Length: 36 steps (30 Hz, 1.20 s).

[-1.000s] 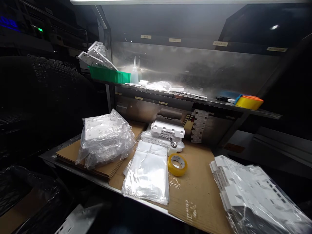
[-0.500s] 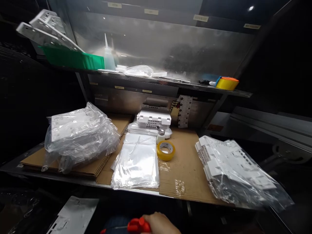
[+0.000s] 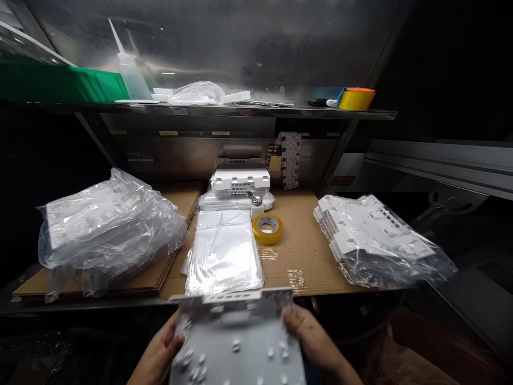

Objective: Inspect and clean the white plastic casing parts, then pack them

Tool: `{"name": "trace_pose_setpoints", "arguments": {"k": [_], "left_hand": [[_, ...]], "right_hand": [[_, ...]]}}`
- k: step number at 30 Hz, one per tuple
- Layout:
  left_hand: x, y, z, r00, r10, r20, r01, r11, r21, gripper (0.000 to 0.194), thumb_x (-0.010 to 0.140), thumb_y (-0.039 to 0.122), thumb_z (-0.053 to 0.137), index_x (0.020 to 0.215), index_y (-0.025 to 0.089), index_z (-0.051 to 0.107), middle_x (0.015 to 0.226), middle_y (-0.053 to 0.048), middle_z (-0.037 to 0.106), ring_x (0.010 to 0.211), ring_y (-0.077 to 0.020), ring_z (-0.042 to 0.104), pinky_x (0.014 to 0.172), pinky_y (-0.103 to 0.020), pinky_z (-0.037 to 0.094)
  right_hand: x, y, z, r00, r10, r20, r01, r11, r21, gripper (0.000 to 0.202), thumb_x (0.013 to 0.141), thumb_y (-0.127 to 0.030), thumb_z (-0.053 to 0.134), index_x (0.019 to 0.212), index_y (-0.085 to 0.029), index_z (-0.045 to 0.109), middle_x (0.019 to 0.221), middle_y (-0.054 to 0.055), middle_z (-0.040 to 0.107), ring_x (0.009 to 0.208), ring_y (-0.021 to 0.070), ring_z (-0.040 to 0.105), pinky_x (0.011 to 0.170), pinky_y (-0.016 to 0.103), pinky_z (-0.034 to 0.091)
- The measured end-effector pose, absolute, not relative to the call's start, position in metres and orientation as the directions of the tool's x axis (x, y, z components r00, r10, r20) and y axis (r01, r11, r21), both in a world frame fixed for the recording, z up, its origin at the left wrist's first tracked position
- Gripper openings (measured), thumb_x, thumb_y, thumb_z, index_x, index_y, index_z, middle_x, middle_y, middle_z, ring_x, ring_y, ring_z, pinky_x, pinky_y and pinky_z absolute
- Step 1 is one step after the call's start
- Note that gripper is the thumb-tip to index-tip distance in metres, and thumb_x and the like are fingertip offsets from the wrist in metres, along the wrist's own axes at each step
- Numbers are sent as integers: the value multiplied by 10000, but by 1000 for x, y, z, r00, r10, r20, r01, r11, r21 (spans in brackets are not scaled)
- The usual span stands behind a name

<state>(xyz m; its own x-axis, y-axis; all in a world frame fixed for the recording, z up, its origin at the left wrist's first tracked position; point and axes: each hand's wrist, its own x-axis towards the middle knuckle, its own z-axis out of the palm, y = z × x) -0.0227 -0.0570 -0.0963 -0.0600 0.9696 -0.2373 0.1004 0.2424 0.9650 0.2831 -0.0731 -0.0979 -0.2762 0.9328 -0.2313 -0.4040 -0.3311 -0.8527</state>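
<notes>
A white moulded plastic panel (image 3: 236,331) with small raised posts is held up in front of the table's near edge, its lower end cut off by the frame. My left hand (image 3: 160,345) grips its left side and my right hand (image 3: 310,334) its right side, thumbs on the near face. Just beyond the panel lies a stack of clear plastic bags (image 3: 224,251). Behind that stack are a roll of yellow tape (image 3: 267,229), a small bottle with a metal top (image 3: 257,206) and another white plastic part (image 3: 240,182).
Bagged white parts lie at the left (image 3: 108,224) and at the right (image 3: 372,235). Cardboard (image 3: 298,240) covers the table. The shelf above carries a green bin (image 3: 80,83), a nozzle bottle (image 3: 134,77) and a yellow and orange roll (image 3: 356,99).
The red-handled tool is out of my right hand and out of view. The white panel, earlier low at the left, is now raised in both hands. The camera view has shifted.
</notes>
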Motion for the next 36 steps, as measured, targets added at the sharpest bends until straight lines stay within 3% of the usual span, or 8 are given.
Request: {"name": "trace_pose_setpoints", "arguments": {"k": [1, 6, 9, 14, 20, 23, 31, 36], "left_hand": [[-14, -39, -97, 37, 992, -121, 278, 106, 955, 742, 853, 841, 434, 1089, 200, 723, 988, -126, 790, 929, -362, 753, 835, -482, 622], [34, 29, -108, 208, 973, 97, 518, -194, 833, 470, 825, 615, 647, 1109, 248, 723, 1155, -131, 720, 1135, -356, 658, 1060, -521, 489], [52, 44, -121, 306, 946, 111, 582, -278, 764, 444, 869, 571, 547, 1119, 229, 680, 1126, -168, 712, 1106, -393, 653, 1027, -593, 467], [50, 57, -115, 342, 939, 49, 644, -271, 715, 324, 937, 513, 391, 1033, 241, 539, 1009, -173, 735, 960, -412, 680, 888, -603, 461], [37, 96, -102, 341, 931, -132, 545, -82, 835, 506, 713, 545, 775, 884, 283, 376, 750, 15, 732, 750, -255, 702, 717, -364, 494], [34, 108, -103, 369, 909, -194, 458, 4, 889, 528, 690, 591, 779, 851, 271, 391, 622, 67, 629, 605, -187, 617, 622, -305, 450], [33, 102, -107, 400, 907, -132, 366, -26, 930, 369, 798, 446, 764, 913, 226, 492, 846, -8, 711, 828, -205, 676, 779, -361, 508], [40, 101, -117, 375, 925, -64, 420, -109, 901, 256, 820, 288, 774, 856, 203, 534, 761, 40, 614, 736, -176, 630, 741, -355, 517]], "right_hand": [[299, -74, -99, -159, 943, -293, -481, -333, -811, 507, 841, -603, 758, 1104, -170, 769, 943, 93, 807, 965, 295, 762, 937, 416, 563], [364, -87, -93, 279, 843, -460, -743, -114, -660, 479, 793, -477, 849, 1163, -191, 746, 1056, 98, 814, 1016, 308, 767, 952, 442, 593], [378, -92, -85, 394, 804, -445, -764, 17, -645, 565, 754, -463, 882, 1230, -207, 719, 1131, 94, 803, 1069, 321, 756, 978, 459, 596], [384, -94, -85, 449, 774, -446, -765, 75, -640, 634, 760, -454, 879, 1304, -200, 677, 1180, 95, 791, 1108, 324, 746, 1009, 466, 588], [383, -93, -90, 495, 752, -435, -724, 80, -685, 652, 813, -462, 827, 1373, -192, 631, 1210, 119, 777, 1110, 324, 747, 1009, 474, 587], [380, -92, -92, 531, 729, -432, -696, 84, -713, 689, 803, -470, 833, 1388, -180, 615, 1184, 121, 786, 1058, 319, 765, 989, 470, 597], [348, -95, -101, 574, 723, -384, -565, 10, -825, 746, 765, -562, 841, 1352, -151, 634, 1067, 132, 810, 975, 326, 779, 903, 440, 624], [311, -97, -99, 583, 781, -225, -315, -38, -948, 658, 810, -632, 760, 1249, -145, 708, 1156, 147, 783, 1060, 338, 743, 893, 387, 612]]}}
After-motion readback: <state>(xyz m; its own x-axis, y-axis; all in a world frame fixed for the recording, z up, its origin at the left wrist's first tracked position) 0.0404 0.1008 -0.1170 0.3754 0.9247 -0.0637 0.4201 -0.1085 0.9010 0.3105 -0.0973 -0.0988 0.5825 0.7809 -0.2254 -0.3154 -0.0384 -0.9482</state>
